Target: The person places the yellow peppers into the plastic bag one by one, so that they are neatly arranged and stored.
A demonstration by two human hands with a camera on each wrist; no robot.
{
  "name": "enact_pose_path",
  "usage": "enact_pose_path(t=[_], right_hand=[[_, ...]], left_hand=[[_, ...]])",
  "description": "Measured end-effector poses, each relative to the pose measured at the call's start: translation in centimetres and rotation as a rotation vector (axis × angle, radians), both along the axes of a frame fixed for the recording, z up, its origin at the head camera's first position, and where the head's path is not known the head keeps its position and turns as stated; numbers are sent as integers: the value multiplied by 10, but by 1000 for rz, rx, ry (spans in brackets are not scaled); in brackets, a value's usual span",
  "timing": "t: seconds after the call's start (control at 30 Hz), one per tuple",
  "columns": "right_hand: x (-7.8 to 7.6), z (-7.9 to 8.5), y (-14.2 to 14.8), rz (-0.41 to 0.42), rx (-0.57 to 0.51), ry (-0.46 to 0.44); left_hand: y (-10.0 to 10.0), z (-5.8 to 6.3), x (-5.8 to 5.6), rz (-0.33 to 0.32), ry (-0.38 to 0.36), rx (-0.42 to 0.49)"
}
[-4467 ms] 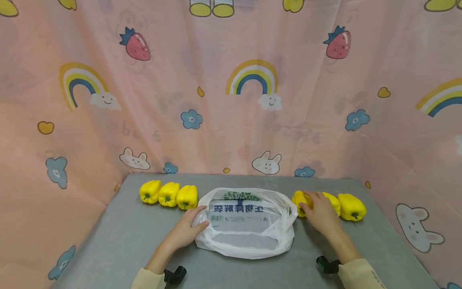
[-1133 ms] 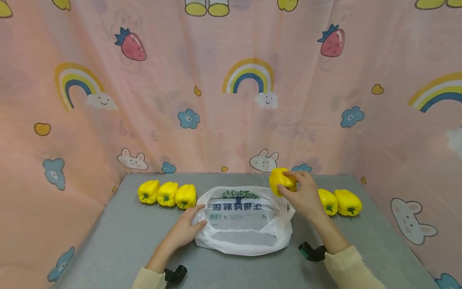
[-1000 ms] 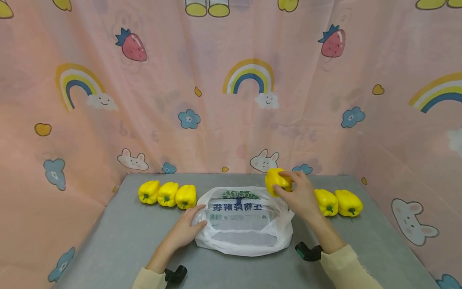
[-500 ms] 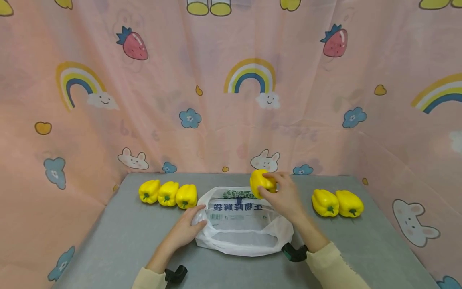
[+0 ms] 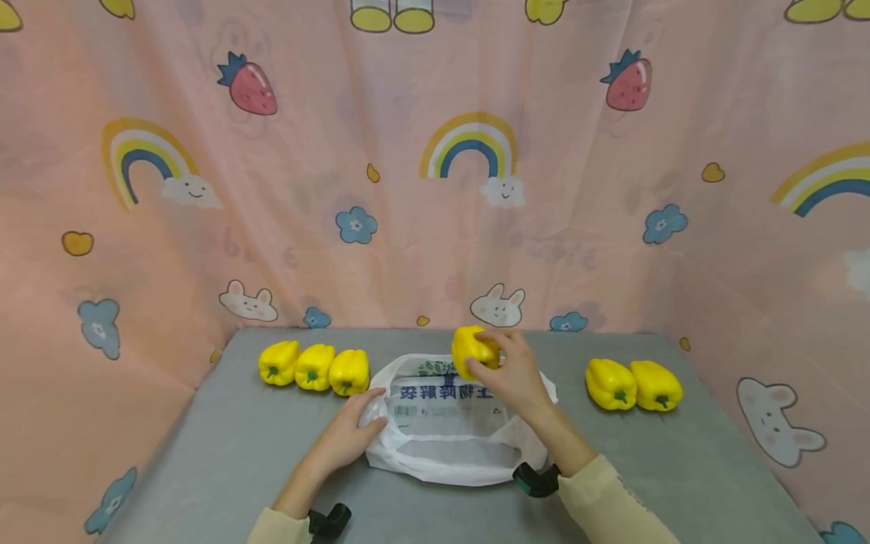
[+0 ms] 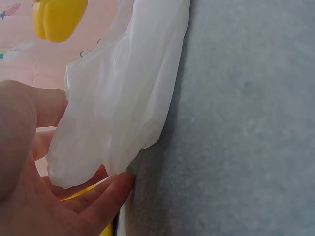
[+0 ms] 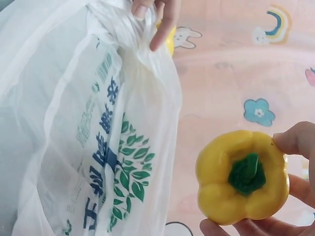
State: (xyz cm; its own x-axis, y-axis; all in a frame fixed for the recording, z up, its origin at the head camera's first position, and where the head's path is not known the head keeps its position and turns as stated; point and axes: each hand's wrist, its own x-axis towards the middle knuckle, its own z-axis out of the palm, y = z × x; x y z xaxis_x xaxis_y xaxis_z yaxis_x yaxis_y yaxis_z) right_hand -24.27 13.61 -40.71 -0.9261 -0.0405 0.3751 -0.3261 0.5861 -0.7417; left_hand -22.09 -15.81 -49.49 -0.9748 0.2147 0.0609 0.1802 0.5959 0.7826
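A white plastic bag (image 5: 435,453) lies on the grey table with its mouth spread, showing green tree print and dark lettering. At the bag's left rim, my left hand (image 5: 350,432) holds the plastic between thumb and fingers; in the left wrist view the white film (image 6: 113,93) hides part of those fingers. My right hand (image 5: 514,374) grips a yellow bell pepper (image 5: 470,351) above the far side of the bag's mouth. The right wrist view shows this bell pepper (image 7: 241,199) from its green stem end, with fingertips around its side.
Three yellow bell peppers (image 5: 315,367) stand in a row left of the bag. Two more bell peppers (image 5: 612,384) sit side by side to its right. A pink patterned curtain (image 5: 435,249) hangs behind the grey table (image 5: 258,446).
The right hand has taken the nearest bell pepper from the right-hand row, lifted it and carried it left over the bag. The left hand stays at the bag's rim.
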Motion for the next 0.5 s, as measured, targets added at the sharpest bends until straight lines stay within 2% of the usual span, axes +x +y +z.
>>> enact_pose_path(t=[0.5], right_hand=[[-5,-17,-27,28,-17,-58]], left_hand=[[-1,1,1,2,-15,-12]])
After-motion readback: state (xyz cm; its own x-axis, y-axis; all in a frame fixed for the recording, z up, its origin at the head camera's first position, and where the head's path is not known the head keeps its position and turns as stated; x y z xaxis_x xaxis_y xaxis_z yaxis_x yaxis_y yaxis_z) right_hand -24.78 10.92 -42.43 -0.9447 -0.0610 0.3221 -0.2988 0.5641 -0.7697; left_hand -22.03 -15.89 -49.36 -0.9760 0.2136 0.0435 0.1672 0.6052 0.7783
